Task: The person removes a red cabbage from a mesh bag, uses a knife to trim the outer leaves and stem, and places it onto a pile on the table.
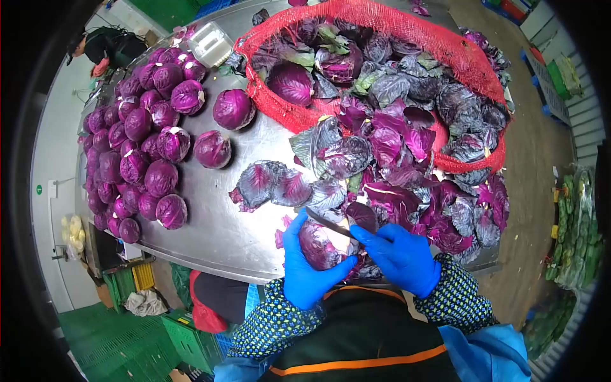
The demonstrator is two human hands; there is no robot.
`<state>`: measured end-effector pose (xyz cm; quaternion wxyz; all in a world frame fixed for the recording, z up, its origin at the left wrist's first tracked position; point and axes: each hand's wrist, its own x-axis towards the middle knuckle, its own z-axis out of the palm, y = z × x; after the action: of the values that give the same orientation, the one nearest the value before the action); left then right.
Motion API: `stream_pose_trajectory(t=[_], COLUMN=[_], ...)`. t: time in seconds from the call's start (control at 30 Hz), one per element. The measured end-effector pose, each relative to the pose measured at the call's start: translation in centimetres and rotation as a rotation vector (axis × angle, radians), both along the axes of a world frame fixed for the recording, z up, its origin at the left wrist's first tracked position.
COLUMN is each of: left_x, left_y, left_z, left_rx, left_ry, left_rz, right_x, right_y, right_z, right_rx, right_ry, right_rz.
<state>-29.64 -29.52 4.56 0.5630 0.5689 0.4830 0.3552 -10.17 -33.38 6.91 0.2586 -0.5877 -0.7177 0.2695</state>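
Observation:
Near the front edge of the metal table, my left hand (pixel 305 267), in a blue glove, is wrapped round the left and lower sides of a red cabbage (pixel 316 245). My right hand (pixel 398 258), also gloved in blue, grips a knife (pixel 328 221) whose dark blade lies across the top of the cabbage, beside its pale stem end. The blade's tip is close to my left fingertips. Loose purple leaves (pixel 394 204) lie right behind and beside my hands. Two outer leaves (pixel 273 183) rest on the metal to the left.
Many trimmed cabbages (pixel 137 124) are piled on the table's left. A red net sack (pixel 261 95) full of leaves spreads across the back right. A clear plastic box (pixel 210 44) stands at the back. Another person (pixel 111 51) is at the far left; green crates (pixel 184 337) are below.

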Motion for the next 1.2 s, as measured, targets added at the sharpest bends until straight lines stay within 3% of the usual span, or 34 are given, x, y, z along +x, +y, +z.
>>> stream_pose_trajectory(t=[0.07,0.13,0.17,0.2,0.23,0.27,0.33,0.37,0.4,0.47,0.5,0.53,0.57,0.6,0.63,0.67,0.73,0.8,0.87,0.93,1.0,1.07,1.13,1.2], left_x=[0.1,-0.1,0.0,-0.1,-0.4,-0.6,-1.1,-1.0,-1.0,-0.7,0.0,0.5,0.2,-0.3,-0.7,-0.9,-0.5,-0.7,-1.3,-1.9,-1.8,-2.6,-1.0,-1.1], left_y=[-0.1,-0.4,-0.4,-0.5,-0.5,-0.5,-0.8,-0.8,-0.9,-1.3,-1.3,-1.2,-1.0,-0.5,0.0,0.3,0.8,1.5,2.5,2.8,3.6,3.3,2.3,2.2], left_z=[0.7,1.0,0.4,0.1,-0.2,-0.4,0.1,1.0,1.5,0.9,0.8,0.8,0.8,0.9,1.1,1.2,2.6,4.3,4.5,3.9,3.0,3.6,5.7,5.3], left_rx=[0.021,0.064,-0.007,-0.005,0.024,0.051,0.030,-0.013,-0.057,-0.092,-0.036,0.018,0.015,0.149,0.283,0.422,0.408,0.648,0.748,0.565,-0.103,0.184,0.518,0.560], left_ry=[0.010,0.204,0.054,0.053,0.089,0.120,0.133,0.003,-0.123,-0.167,-0.196,-0.225,-0.224,-0.057,0.109,0.276,0.244,0.434,0.452,0.375,0.131,0.269,0.435,0.466], left_rz=[-0.006,-0.075,-0.031,-0.031,-0.068,-0.103,-0.182,-0.259,-0.334,-0.275,-0.144,-0.011,-0.010,-0.085,-0.159,-0.229,-0.151,-0.335,-0.351,-0.315,0.101,0.006,-0.291,-0.286], right_x=[-0.4,-0.6,-0.6,-0.6,-0.6,-0.3,0.6,1.5,1.7,1.9,1.1,0.6,-0.2,-1.1,-0.4,-0.6,-1.3,-1.5,-1.6,-1.7,-1.7,-1.9,-2.4,-1.6], right_y=[0.7,1.0,1.1,1.2,1.4,1.6,2.3,2.6,2.7,2.5,2.4,1.3,0.9,0.8,0.4,0.4,0.8,0.3,-0.1,-0.2,-0.4,-0.4,-0.5,-0.8], right_z=[0.4,0.2,-0.6,-1.1,-0.8,-1.7,-5.4,-6.9,-6.8,-6.1,-5.0,-4.1,-3.1,-2.0,-2.2,-2.1,-1.8,-2.0,-2.6,-2.1,-1.9,-1.7,-1.2,-2.2], right_rx=[-0.047,-0.086,-0.089,-0.090,-0.259,-0.260,-0.411,-0.683,-0.681,-0.876,-0.927,-0.916,-0.933,-0.950,-0.974,-0.978,-0.835,-0.815,-0.742,-0.788,-0.859,-0.838,-0.774,-0.751], right_ry=[-0.057,-0.047,0.063,0.174,0.158,0.157,0.503,0.722,0.724,1.248,1.405,1.722,1.682,1.644,1.397,1.393,1.320,1.298,1.207,1.251,1.324,1.346,1.362,1.321], right_rz=[0.018,-0.037,-0.043,-0.050,-0.075,-0.085,-0.304,-0.323,-0.316,-0.547,-0.559,-0.365,-0.315,-0.271,-0.280,-0.278,-0.327,-0.362,-0.308,-0.321,-0.316,-0.332,-0.463,-0.384])
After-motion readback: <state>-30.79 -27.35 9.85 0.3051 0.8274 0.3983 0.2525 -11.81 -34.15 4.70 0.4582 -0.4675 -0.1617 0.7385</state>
